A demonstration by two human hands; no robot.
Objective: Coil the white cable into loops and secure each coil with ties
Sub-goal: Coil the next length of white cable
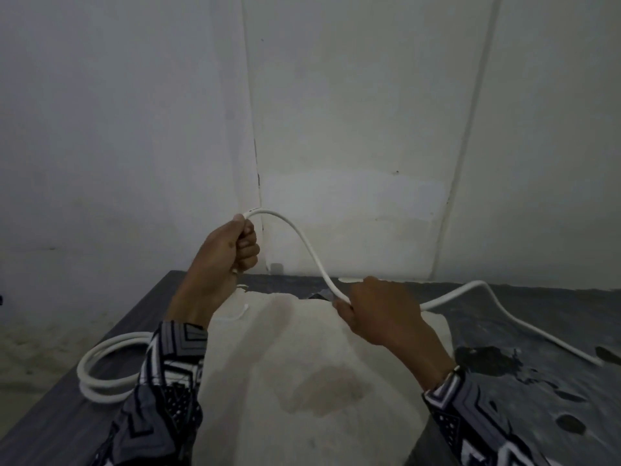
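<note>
Nearest the viewer, a stained cream cloth (302,381) covers the middle of the dark grey tabletop (67,415). Left of that cloth lies a finished-looking coil of white round cable (100,368), partly hidden by the patterned left sleeve (168,381). Above the cloth's far edge, the right hand (379,311) pinches a stiff white cable (302,240), and the left hand (232,247), raised higher, holds its end in a closed fist. Between them the cable arches up. Right of the cloth, the slack runs kinked across the table (524,324).

To form a neat loop, I judge the right hand should slide along and feed slack toward the fist, matching loop size. The kink may resist. No ties are clearly visible; a small white scrap (240,312) lies on the cloth. The wall (336,112) stands beyond.
</note>
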